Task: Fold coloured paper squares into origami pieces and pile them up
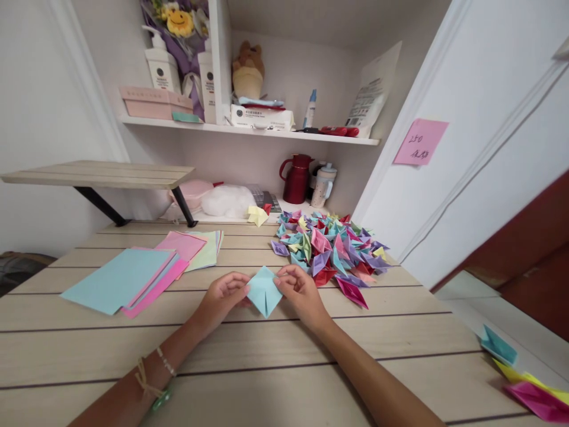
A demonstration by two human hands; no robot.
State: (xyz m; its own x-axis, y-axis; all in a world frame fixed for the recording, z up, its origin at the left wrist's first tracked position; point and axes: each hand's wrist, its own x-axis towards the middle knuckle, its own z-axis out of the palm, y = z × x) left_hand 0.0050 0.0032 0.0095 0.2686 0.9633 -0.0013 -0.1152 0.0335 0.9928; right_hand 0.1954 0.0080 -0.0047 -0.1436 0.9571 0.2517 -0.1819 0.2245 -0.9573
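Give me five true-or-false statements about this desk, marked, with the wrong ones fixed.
1. The left hand and right hand hold a light-blue folded paper diamond. True.
2. The flat coloured paper sheets lie right of the hands. False: they lie left.
3. The dark-red handled jug stands left of the pale speckled cup. True.
4. The square pink paper note is blank. False: it bears dark handwriting.
5. The thin white bracelet is on the right arm. False: left arm.
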